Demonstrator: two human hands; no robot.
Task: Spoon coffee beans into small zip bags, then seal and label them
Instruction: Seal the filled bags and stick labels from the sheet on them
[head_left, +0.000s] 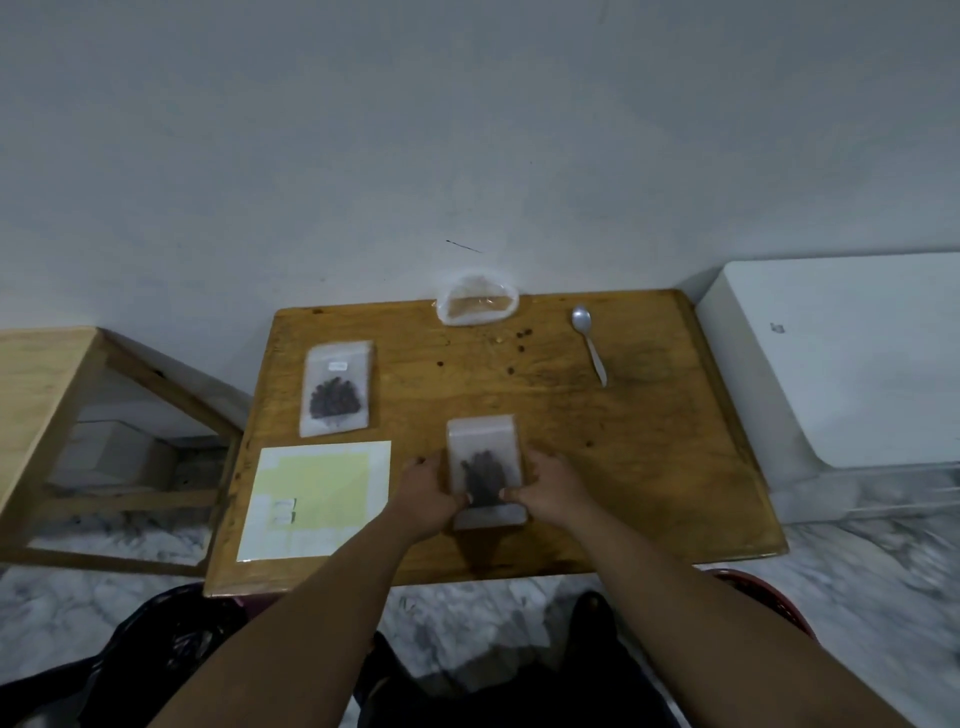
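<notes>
A small zip bag (484, 447) with dark coffee beans lies on the wooden table (649, 441) near its front middle. My left hand (423, 491) grips the bag's left edge and my right hand (550, 486) grips its right edge, both thumbs pressing on its lower part. A second filled zip bag (336, 387) with a small white label lies at the left. A label sheet (317, 499), yellow with a white border, lies at the front left. A metal spoon (589, 343) rests at the back right. A clear plastic bag (477, 305) sits at the back edge.
Several loose beans (519, 343) are scattered across the back of the table. A white appliance (841, 364) stands right of the table, and a lighter wooden stool (57, 415) left of it. A wall rises directly behind. The floor is marble.
</notes>
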